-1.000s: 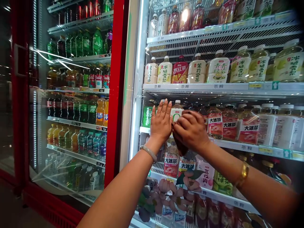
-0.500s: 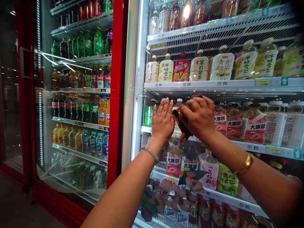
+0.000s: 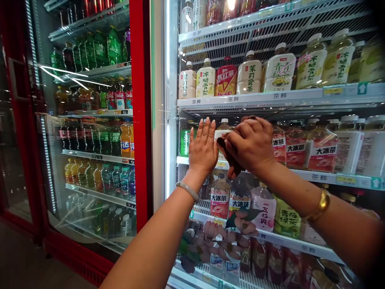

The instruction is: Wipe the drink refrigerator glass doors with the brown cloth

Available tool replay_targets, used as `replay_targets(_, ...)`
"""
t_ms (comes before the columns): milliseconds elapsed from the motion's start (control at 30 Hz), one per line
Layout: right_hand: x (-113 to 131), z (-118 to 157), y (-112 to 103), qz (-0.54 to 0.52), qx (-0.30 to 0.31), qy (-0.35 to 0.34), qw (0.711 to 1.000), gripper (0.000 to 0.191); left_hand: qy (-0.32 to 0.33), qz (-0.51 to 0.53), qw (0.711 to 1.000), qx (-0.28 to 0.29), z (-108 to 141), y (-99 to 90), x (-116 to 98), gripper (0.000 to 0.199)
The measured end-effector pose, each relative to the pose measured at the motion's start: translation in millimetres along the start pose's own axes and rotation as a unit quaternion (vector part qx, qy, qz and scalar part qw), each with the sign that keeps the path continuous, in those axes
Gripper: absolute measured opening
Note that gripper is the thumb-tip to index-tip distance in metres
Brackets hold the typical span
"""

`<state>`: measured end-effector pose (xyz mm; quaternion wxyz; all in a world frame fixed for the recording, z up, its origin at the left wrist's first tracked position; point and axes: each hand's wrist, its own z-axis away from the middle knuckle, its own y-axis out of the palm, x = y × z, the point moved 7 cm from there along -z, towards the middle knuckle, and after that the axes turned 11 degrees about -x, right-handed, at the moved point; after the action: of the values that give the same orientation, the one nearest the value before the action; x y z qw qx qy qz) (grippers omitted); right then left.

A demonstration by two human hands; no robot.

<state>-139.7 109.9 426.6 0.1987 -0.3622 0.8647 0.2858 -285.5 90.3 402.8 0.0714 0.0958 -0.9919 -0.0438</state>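
My left hand (image 3: 203, 146) lies flat against the glass door of a drinks fridge, fingers stretched upward and holding nothing. A pale bangle (image 3: 188, 191) circles that wrist. Just to its right, my right hand (image 3: 252, 142) is closed around a dark brown cloth (image 3: 233, 160), which is bunched against the glass and hangs below the fingers. Part of the cloth is hidden by the hand. On my right wrist sits a gold bracelet (image 3: 322, 205). Behind the glass, near both hands, stand bottles such as a white-capped one (image 3: 224, 125) and a pink-labelled tea bottle (image 3: 219, 198).
Shelves of bottled tea fill the fridge, with a shelf edge (image 3: 255, 96) above my hands. Flower shapes (image 3: 216, 237) show on the lower glass. To the left stands a second fridge with a red frame (image 3: 141, 100) and rows of soft drinks.
The view has shifted slightly, so the left fridge sits further left and the upper shelves higher. My left hand stays flat on the glass; my right hand keeps the cloth in nearly the same place.
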Motion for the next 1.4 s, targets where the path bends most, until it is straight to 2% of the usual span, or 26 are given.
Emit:
replay_targets(133,32.6,32.4,-25.0,-0.09,0.034,-0.083,0.992,0.006,0.003,-0.004,1.0,0.003,0.2,0.4,-0.7,0.06)
replay_targets(200,32.4,41.6,-33.2,-0.123,0.035,-0.132,0.983,0.006,0.003,-0.006,1.0,0.002,0.4,0.2,-0.9,0.059)
replay_targets(267,19.6,37.2,-27.0,-0.123,0.043,-0.157,0.979,0.009,0.0,-0.005,1.0,0.003,0.5,0.3,-0.5,0.059)
replay_targets(333,-2.1,19.0,-7.5,-0.082,0.049,-0.126,0.987,0.015,-0.003,-0.003,1.0,0.005,0.6,0.6,-0.3,0.059)
replay_targets(400,-23.2,-4.1,14.7,-0.026,0.039,-0.046,0.998,0.025,-0.002,0.0,1.0,0.004,0.4,0.6,-0.5,0.059)
replay_targets(433,-29.5,-13.3,23.5,-0.003,0.031,-0.004,0.999,0.029,-0.002,0.002,1.0,0.003,0.3,0.7,-0.6,0.058)
replay_targets(500,-27.2,-23.2,31.7,0.016,0.011,0.04,0.999,0.031,-0.003,0.006,1.0,0.001,0.2,0.9,-0.3,0.059)
replay_targets(567,-8.6,-20.2,26.4,0.006,-0.002,0.028,1.0,0.027,-0.005,0.007,1.0,-0.001,0.3,1.0,0.4,0.059)
replay_targets(700,33.3,12.6,-5.5,-0.06,0.026,-0.057,0.996,0.013,0.001,0.002,1.0,-0.001,0.4,0.3,0.5,0.06)
replay_targets(800,41.0,28.3,-19.6,-0.118,0.05,-0.126,0.984,0.011,0.0,0.005,1.0,0.008,0.1,0.0,0.4,0.061)
replay_targets(867,34.0,23.9,-13.7,-0.133,0.062,-0.157,0.977,0.016,-0.007,0.012,1.0,0.012,-0.3,0.0,0.6,0.061)
replay_targets(933,18.2,8.7,2.0,-0.114,0.063,-0.125,0.984,0.019,-0.014,0.018,1.0,0.012,-0.8,-0.2,0.7,0.062)
replay_targets(1000,1.2,-7.6,17.9,-0.076,0.053,-0.034,0.995,0.02,-0.016,0.02,1.0,0.01,-1.2,-0.2,0.6,0.062)
replay_targets(1067,-2.3,-15.4,24.8,-0.053,0.039,0.032,0.997,0.02,-0.017,0.018,1.0,0.011,-1.4,-0.2,0.7,0.062)
replay_targets(1100,2.6,-15.6,24.4,-0.051,0.037,0.04,0.997,0.02,-0.016,0.017,1.0,0.013,-1.3,0.0,0.8,0.063)
replay_targets(1267,42.4,9.6,-6.3,-0.093,0.035,-0.019,0.995,0.014,-0.007,0.006,1.0,0.019,-1.1,0.5,0.9,0.061)
replay_targets(1400,48.5,28.1,-22.5,-0.151,0.055,-0.112,0.981,0.016,-0.006,0.005,1.0,0.01,-1.3,-0.4,0.5,0.06)
